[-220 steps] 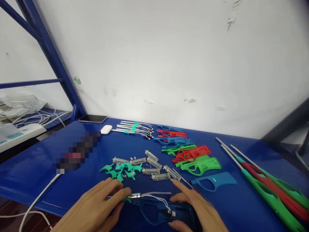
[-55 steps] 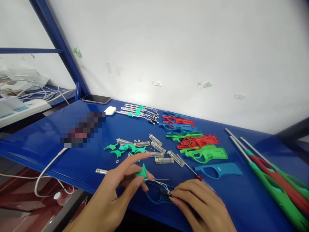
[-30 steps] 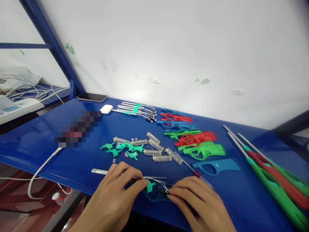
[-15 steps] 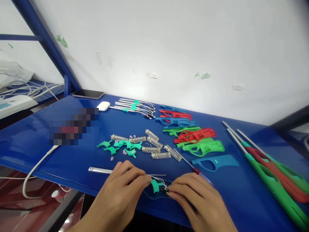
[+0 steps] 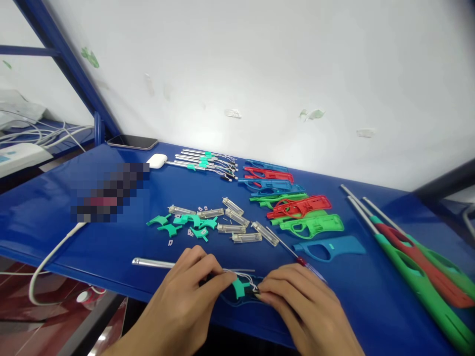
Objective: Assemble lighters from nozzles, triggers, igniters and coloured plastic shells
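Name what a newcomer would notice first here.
Probably the red and green long-nosed lighters lying slanted at the right end of the blue table. Next, the red, green and blue shells staggered right of centre. Then the teal trigger piece near the front edge, between the left grip and right grip.

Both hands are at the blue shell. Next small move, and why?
Probably have the left hand press the green trigger toward the blue shell: its fingertips are at the trigger, which lies over the shell, and the right hand is at the black part beside it. I can't tell whether the trigger is seated.
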The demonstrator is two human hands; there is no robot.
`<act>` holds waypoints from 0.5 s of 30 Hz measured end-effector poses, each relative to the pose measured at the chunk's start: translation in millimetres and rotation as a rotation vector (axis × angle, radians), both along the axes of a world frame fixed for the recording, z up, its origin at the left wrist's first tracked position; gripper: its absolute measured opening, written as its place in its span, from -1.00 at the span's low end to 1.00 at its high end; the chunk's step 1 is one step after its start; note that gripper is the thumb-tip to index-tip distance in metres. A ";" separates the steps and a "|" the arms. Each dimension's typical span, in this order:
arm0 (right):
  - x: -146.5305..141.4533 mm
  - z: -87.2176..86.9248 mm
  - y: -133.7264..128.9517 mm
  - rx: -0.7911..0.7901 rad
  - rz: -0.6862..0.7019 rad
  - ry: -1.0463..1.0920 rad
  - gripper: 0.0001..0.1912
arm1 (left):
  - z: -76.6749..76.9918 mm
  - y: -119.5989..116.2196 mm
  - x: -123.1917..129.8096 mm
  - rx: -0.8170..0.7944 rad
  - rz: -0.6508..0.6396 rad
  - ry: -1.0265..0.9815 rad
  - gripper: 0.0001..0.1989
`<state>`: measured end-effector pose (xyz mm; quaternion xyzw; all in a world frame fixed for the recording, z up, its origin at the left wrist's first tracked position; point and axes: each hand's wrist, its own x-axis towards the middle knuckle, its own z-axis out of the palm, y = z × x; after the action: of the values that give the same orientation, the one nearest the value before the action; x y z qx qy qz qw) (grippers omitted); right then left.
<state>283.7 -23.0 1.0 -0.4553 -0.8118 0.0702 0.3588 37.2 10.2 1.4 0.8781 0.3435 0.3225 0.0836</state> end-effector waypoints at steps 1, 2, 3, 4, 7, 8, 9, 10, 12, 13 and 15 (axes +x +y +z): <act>-0.5 -0.4 0.2 0.002 -0.003 0.005 -0.76 | -0.1 -0.4 0.5 -0.007 -0.008 -0.008 -0.54; -0.8 -0.7 0.4 -0.002 -0.004 0.005 -0.76 | -0.4 -0.7 1.1 -0.010 -0.012 -0.016 -0.55; -1.1 -0.8 0.7 -0.004 -0.003 0.006 -0.76 | -1.0 -0.9 1.6 -0.014 -0.014 -0.023 -0.55; -1.2 -0.8 0.9 -0.005 -0.002 0.007 -0.76 | -1.6 -1.0 2.1 -0.018 -0.014 -0.026 -0.55; -1.1 -0.3 1.4 -0.010 0.003 0.006 -0.76 | -3.3 -0.5 3.1 -0.032 0.002 -0.033 -0.55; -1.0 -0.2 1.4 -0.011 0.004 0.004 -0.75 | -3.6 -0.2 3.2 -0.034 0.008 -0.035 -0.56; -0.8 -0.1 1.4 -0.010 0.002 0.002 -0.75 | -3.8 0.0 3.2 -0.036 0.011 -0.032 -0.56; -0.7 0.0 1.3 -0.008 0.000 0.000 -0.74 | -3.9 0.0 3.2 -0.030 0.011 -0.032 -0.56; -0.7 0.2 1.3 -0.002 -0.003 -0.013 -0.73 | -4.1 -0.2 3.3 -0.025 0.006 -0.023 -0.55; -0.7 0.4 1.4 0.004 -0.005 -0.022 -0.72 | -4.5 -0.4 3.5 -0.024 0.008 -0.015 -0.55; -1.2 1.1 1.6 0.020 -0.014 -0.039 -0.71 | -5.6 -0.4 4.5 -0.016 0.017 -0.008 -0.55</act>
<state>282.5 -21.4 2.0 -0.4586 -0.8161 0.0507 0.3480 41.7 9.8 -4.2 0.8730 0.3533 0.3241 0.0895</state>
